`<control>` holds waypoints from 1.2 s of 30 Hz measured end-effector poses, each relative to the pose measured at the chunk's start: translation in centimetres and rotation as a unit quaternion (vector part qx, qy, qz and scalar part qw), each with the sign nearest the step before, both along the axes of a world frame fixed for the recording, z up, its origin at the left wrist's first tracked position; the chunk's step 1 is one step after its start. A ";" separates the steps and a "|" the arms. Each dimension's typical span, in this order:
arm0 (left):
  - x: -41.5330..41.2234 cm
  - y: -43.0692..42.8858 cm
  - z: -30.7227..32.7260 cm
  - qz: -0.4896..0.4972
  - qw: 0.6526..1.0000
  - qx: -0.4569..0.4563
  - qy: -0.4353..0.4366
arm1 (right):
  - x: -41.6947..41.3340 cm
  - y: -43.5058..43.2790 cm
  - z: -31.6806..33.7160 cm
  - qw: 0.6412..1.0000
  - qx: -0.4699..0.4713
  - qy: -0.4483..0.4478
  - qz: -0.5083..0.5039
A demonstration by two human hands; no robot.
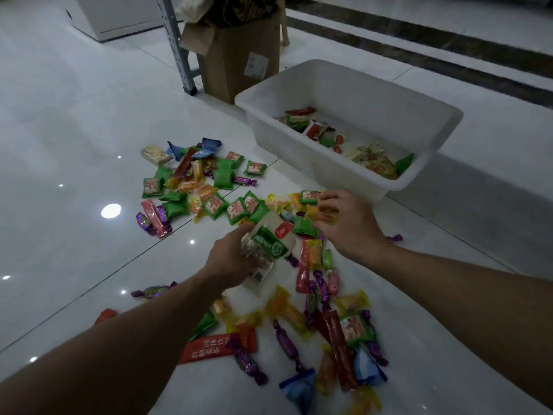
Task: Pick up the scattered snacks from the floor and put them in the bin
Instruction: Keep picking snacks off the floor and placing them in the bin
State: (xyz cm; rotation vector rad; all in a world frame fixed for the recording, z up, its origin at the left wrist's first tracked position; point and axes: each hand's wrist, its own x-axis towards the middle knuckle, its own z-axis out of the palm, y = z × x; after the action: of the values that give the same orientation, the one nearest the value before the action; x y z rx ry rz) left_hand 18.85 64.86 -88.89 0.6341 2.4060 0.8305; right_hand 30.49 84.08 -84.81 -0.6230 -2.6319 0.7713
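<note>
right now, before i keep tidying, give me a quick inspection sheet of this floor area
surface: glossy white tiled floor, lamp reflections on it
job's things: snacks spread over the floor between the arms and beyond; white bin at right, a few snacks already inside
clutter: cardboard box, open and stuffed, behind the bin
hands: left hand holds a white packet with a green label; right hand pinches a yellow candy in the pile near the bin
cables: nothing seen
surroundings: grey metal post beside the box, white cabinet at far left, dark stripes in the floor at far right
</note>
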 end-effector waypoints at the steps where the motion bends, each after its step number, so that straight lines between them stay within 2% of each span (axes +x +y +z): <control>1: 0.1 0.7 0.4 0.023 0.999 0.031 -0.021 | 0.3 0.2 0.3 1.000 0.000 0.010 -0.012; 6: 0.4 4.9 3.1 0.060 0.975 0.193 -0.096 | 1.6 1.3 1.7 0.995 -0.002 0.049 -0.084; 13: 0.6 10.2 6.1 0.021 0.945 0.290 -0.150 | 2.4 3.5 3.7 0.983 0.005 0.116 -0.142; 27: -2.4 18.9 9.7 0.049 0.935 0.334 -0.107 | 0.0 10.2 5.9 0.962 -0.009 0.173 -0.211; 36: -4.1 24.8 9.3 0.012 0.958 0.280 -0.055 | -1.1 14.3 5.5 0.954 -0.018 0.191 -0.232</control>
State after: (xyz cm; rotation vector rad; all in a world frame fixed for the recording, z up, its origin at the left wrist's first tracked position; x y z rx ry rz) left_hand 14.78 89.71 -79.54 0.7387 2.0753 1.5385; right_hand 29.40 98.42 -79.36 -0.9481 -2.0153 0.7068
